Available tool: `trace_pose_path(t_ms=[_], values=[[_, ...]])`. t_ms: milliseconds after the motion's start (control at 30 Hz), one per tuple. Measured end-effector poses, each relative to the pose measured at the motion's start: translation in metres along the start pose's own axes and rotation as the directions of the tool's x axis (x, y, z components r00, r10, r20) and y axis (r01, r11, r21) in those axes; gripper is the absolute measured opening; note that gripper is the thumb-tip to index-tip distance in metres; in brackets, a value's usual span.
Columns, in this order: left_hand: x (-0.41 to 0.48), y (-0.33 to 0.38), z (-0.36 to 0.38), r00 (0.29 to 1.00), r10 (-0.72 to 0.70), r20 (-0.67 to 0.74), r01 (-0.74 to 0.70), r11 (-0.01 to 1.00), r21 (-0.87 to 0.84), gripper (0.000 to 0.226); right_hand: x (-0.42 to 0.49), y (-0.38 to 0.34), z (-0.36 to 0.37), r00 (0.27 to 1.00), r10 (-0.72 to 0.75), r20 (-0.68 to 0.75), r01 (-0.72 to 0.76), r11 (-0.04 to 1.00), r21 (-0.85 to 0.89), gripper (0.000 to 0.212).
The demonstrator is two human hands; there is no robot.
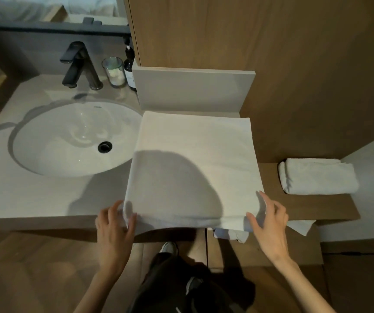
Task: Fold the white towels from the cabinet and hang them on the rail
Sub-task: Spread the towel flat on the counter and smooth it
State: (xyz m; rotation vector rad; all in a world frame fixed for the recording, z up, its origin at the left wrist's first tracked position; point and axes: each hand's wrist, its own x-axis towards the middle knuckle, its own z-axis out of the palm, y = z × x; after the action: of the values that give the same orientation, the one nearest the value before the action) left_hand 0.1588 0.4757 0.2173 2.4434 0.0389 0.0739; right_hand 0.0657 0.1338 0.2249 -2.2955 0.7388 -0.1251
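A large white folded towel (195,159) lies flat on the pale grey stone tabletop (23,195), just to the right of the round white sink basin (68,141). Its left edge reaches a little over the rim of the basin, and its far edge lies near the grey upright panel (190,89). Some loose white cloth hangs down below the front edge of the tabletop, under the towel's near right corner.

Both hands are at the near edge of this towel. The left hand (114,229) grips the near left corner, with the fingers curled around the cloth and the thumb on the front edge. The right hand (269,222) holds the near right corner between the thumb and the fingers, which are spread and rather straight.

A second, smaller white towel (317,177), already folded thick, rests on the brown wooden shelf (317,206) to the right, well apart from the hands.

Behind the basin stand a black metal faucet (77,66), a clear glass cup (114,71) and a dark pump bottle (129,64), close to each other. The brown wooden cabinet wall (271,53) rises behind the panel.
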Motion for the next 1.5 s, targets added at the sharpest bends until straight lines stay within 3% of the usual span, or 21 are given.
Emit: trace_pose_path(t_ms=[100,167,233,333,400,533,667,767,867,933,1000,1067,1133,1267,1400,1500], values=[[-0.021,-0.011,0.004,0.988,-0.147,0.046,0.153,0.976,-0.155,0.054,-0.006,0.013,0.001,0.994,0.047,0.097,-0.062,0.987,0.149,0.063],[-0.026,-0.015,0.007,0.972,-0.198,0.124,0.227,0.929,-0.292,0.059,-0.006,0.017,0.003,0.987,0.005,0.162,-0.050,0.961,0.273,0.066],[-0.025,-0.016,0.009,0.949,-0.244,0.202,0.306,0.871,-0.384,0.060,-0.006,0.020,0.008,0.983,-0.052,0.176,-0.018,0.928,0.373,0.069],[-0.021,-0.012,0.008,0.910,-0.281,0.305,0.400,0.788,-0.468,0.053,-0.001,0.025,0.011,0.991,-0.017,0.136,-0.046,0.893,0.448,0.067],[-0.019,-0.012,0.005,0.910,-0.272,0.314,0.398,0.787,-0.471,0.051,-0.001,0.029,0.008,0.995,0.010,0.102,-0.056,0.887,0.457,0.063],[-0.020,-0.012,-0.009,0.912,-0.232,0.338,0.379,0.793,-0.477,0.044,-0.009,0.034,-0.007,0.994,-0.068,0.081,0.027,0.905,0.424,0.046],[-0.017,-0.002,-0.025,0.921,-0.164,0.354,0.332,0.806,-0.490,0.025,-0.010,0.028,-0.024,0.994,-0.027,0.106,-0.027,0.879,0.477,0.025],[-0.010,0.012,-0.037,0.910,-0.142,0.390,0.359,0.743,-0.565,0.018,-0.006,0.015,-0.038,0.988,0.065,0.137,-0.136,0.784,0.606,0.015],[0.006,0.024,-0.050,0.893,-0.166,0.419,0.423,0.629,-0.653,0.019,0.007,0.002,-0.051,0.972,0.119,0.201,-0.231,0.598,0.767,0.043],[0.018,0.027,-0.057,0.891,-0.103,0.442,0.417,0.568,-0.710,0.026,0.018,-0.006,-0.058,0.963,0.133,0.235,-0.270,0.498,0.824,0.042],[0.030,0.028,-0.060,0.888,-0.029,0.460,0.370,0.639,-0.674,0.042,0.027,-0.011,-0.059,0.954,0.149,0.260,-0.299,0.445,0.844,0.031],[0.040,0.031,-0.058,0.908,-0.013,0.419,0.241,0.834,-0.496,0.044,0.033,-0.019,-0.058,0.963,0.125,0.238,-0.267,0.557,0.786,0.037],[0.051,0.035,-0.053,0.946,-0.021,0.322,0.144,0.921,-0.363,0.036,0.037,-0.024,-0.057,0.986,0.079,0.146,-0.158,0.708,0.688,0.035],[0.076,0.039,-0.043,0.975,-0.043,0.217,0.129,0.908,-0.398,0.009,0.050,-0.029,-0.052,0.997,0.062,-0.053,-0.020,0.816,0.577,0.029],[0.112,0.038,-0.034,0.979,-0.077,0.188,0.131,0.946,-0.297,0.035,0.077,-0.029,-0.044,0.989,0.036,-0.147,0.023,0.925,0.380,0.025],[0.135,0.042,-0.021,0.973,-0.079,0.219,0.146,0.939,-0.310,0.034,0.093,-0.033,-0.036,0.993,0.087,-0.076,-0.055,0.935,0.350,0.024]])
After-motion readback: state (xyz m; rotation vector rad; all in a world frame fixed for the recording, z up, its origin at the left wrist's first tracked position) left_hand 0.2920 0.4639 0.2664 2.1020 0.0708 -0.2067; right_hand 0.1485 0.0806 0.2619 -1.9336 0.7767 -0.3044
